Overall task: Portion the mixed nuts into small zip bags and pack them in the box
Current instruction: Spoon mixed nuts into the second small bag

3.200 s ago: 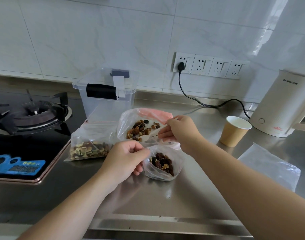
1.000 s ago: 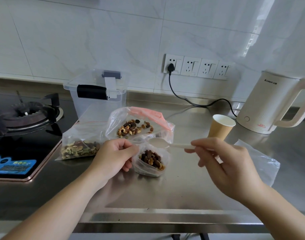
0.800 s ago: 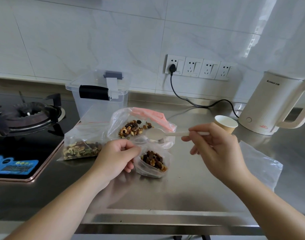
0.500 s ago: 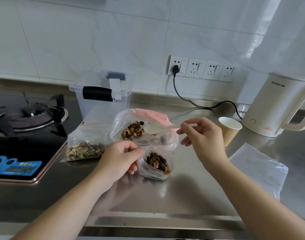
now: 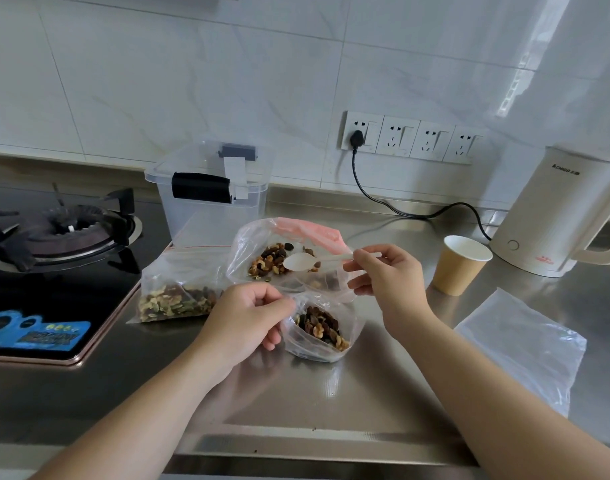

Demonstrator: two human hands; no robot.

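Note:
My left hand (image 5: pixel 246 317) pinches the rim of a small zip bag (image 5: pixel 322 332) that stands open on the steel counter with mixed nuts inside. My right hand (image 5: pixel 388 284) pinches the handle of a white plastic spoon (image 5: pixel 301 262); its bowl looks empty and hovers over the mouth of the large open bag of mixed nuts (image 5: pixel 279 258) with a pink zip strip. A filled zip bag (image 5: pixel 177 296) lies flat to the left. The clear plastic box (image 5: pixel 210 188) with a black handle stands behind.
A gas stove (image 5: pixel 54 244) fills the left side. A paper cup (image 5: pixel 461 265) and a cream electric kettle (image 5: pixel 559 213) stand at the right, its cord (image 5: pixel 400 209) running to wall sockets. An empty plastic bag (image 5: pixel 525 344) lies flat at the right front.
My right hand has brought the spoon from the right, near the paper cup, back left to over the large nut bag's mouth. My left hand has kept its pinch on the small bag.

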